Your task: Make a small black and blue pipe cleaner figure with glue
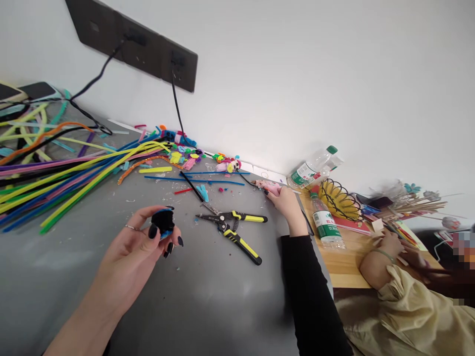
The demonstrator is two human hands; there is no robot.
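Head view: gray table (208, 306) set against a white wall (297, 74), surface strewn with tiny scraps. On the wall, one dark socket panel (156, 59) with two plugs (137, 37) seated, black cords hanging from them. To the right, a wooden table (352, 277), where another person in a tan sleeve (408, 306) sits with forearm resting. Own hands, two, well apart. Left hand (129, 247) raised above the gray table, thumb and fingers pinched on one small black-and-blue piece (162, 222), partly covered by the fingertips. Right hand (287, 205) near the wall, fingers wrapped round one pink tool (270, 187), its tip pointing left. Between the hands, one pair of pliers (223, 226), yellow-and-black handles spread. Beyond it: two long blue stems (193, 180), one short black stem (192, 187), one short red strip (183, 191), one stubby yellow stick (156, 169). Left side, a heap of colored stems (111, 170), overlapping, too many to count. Right side: two bottles (326, 222), one green-capped, one red-capped, and one yellow wire basket (339, 200) just beside them.
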